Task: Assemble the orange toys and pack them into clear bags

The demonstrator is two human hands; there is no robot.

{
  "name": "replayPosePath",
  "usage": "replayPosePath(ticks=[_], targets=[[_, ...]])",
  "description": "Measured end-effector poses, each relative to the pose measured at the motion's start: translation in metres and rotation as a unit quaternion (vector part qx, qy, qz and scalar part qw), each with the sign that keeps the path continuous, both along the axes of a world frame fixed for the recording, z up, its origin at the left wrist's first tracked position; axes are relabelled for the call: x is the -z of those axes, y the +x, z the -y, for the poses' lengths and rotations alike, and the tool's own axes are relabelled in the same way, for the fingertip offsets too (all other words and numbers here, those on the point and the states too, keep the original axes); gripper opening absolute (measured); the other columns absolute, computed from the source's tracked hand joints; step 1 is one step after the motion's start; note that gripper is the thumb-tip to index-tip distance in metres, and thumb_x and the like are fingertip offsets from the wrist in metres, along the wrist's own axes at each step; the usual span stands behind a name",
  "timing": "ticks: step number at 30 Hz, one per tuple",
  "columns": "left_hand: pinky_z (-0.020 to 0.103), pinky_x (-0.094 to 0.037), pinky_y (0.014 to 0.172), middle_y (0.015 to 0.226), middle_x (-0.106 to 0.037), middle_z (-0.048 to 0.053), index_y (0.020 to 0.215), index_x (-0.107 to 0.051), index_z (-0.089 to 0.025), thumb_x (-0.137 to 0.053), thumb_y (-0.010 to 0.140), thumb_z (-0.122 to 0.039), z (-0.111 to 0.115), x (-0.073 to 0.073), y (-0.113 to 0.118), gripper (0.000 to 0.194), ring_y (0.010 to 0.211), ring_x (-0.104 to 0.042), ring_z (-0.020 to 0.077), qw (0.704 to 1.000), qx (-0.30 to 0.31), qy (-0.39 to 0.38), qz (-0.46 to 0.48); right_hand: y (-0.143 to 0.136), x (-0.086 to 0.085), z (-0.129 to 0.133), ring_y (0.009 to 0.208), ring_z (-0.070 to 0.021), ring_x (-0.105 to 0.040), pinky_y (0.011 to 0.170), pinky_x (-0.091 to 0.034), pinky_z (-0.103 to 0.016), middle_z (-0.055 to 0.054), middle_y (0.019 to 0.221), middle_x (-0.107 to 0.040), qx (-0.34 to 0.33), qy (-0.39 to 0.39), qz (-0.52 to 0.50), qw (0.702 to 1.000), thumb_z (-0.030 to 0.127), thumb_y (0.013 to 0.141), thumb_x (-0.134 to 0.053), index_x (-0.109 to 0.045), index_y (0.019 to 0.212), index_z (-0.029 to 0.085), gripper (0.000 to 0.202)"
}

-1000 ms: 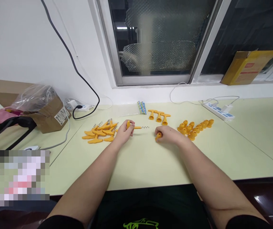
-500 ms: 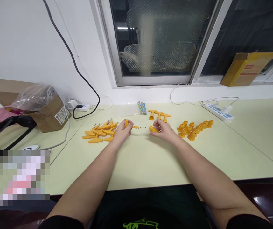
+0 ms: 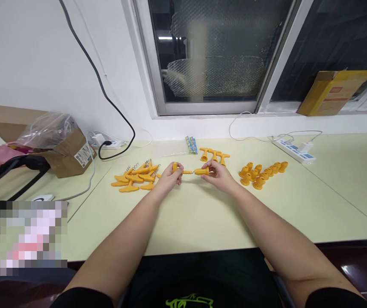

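Note:
My left hand is closed on the handle of a yellow corkscrew, whose shaft points right. Between the fingers of my right hand is a yellow ribbed cap, its narrow end facing left. The metal spiral's tip meets the cap's narrow end, and most of the spiral is hidden. Left of my hands lies a pile of yellow corkscrews with bare spirals. Several yellow caps stand to the right. Behind my right hand are three yellow T-shaped pieces with caps on.
Small colourful packets lie near the wall. A cardboard box with plastic wrap stands at the left, beside a black cable. A power strip sits at the back right, and a yellow carton leans on the window.
The cap in my right hand has turned lengthwise and moved onto the spiral's tip. My left hand has shifted slightly right with the corkscrew.

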State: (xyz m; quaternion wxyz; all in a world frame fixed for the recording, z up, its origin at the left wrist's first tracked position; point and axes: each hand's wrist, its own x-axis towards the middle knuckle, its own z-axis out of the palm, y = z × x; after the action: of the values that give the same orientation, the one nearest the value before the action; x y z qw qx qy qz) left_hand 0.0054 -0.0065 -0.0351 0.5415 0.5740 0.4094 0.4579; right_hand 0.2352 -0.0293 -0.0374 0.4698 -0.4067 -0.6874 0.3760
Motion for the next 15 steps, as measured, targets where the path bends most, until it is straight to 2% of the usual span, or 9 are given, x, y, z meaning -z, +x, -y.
replayPosePath(ticks=[4,7,10,15], targets=[[0.026,-0.053,0.064,0.065,-0.051,-0.008,0.092,-0.05,-0.022,-0.073,0.083,-0.045,0.006,0.0,0.003,0.034,0.053,-0.056,0.0077,0.991,0.06,-0.097,0.064,-0.005,0.005,0.0,0.098,-0.0201,-0.063,0.087,-0.056,-0.037,-0.005,0.104,-0.061,0.003,0.044,0.007,0.999,0.036,0.08,-0.072,-0.06,0.097,0.023,0.025],[0.036,-0.057,0.084,0.083,-0.065,-0.002,0.091,-0.048,-0.021,-0.082,0.077,-0.037,0.01,-0.001,0.002,0.041,0.079,-0.071,0.0145,0.983,0.075,-0.149,0.078,-0.006,0.004,0.001,0.094,-0.0203,-0.064,0.086,-0.056,-0.038,-0.005,0.101,-0.064,-0.003,0.036,0.021,0.999,0.039,0.079,-0.074,-0.062,0.098,0.022,0.028],[0.042,-0.054,0.097,0.104,-0.072,0.005,0.09,-0.044,-0.02,-0.087,0.073,-0.031,0.013,-0.002,0.004,0.047,0.098,-0.072,0.0183,0.987,0.085,-0.102,0.092,-0.006,0.002,0.002,0.076,-0.0181,-0.066,0.076,-0.057,-0.036,-0.002,0.085,-0.066,-0.015,-0.048,-0.012,0.999,0.044,0.078,-0.077,-0.06,0.098,0.022,0.035],[0.041,-0.053,0.094,0.103,-0.076,0.009,0.088,-0.04,-0.021,-0.086,0.074,-0.033,0.014,-0.004,0.007,0.049,0.095,-0.072,0.02,0.996,0.071,0.044,0.037,-0.012,-0.003,0.003,0.058,-0.0127,-0.061,0.057,-0.056,-0.028,-0.001,0.071,-0.065,-0.044,-0.228,-0.112,0.966,0.052,0.076,-0.079,-0.058,0.084,0.019,0.04]])
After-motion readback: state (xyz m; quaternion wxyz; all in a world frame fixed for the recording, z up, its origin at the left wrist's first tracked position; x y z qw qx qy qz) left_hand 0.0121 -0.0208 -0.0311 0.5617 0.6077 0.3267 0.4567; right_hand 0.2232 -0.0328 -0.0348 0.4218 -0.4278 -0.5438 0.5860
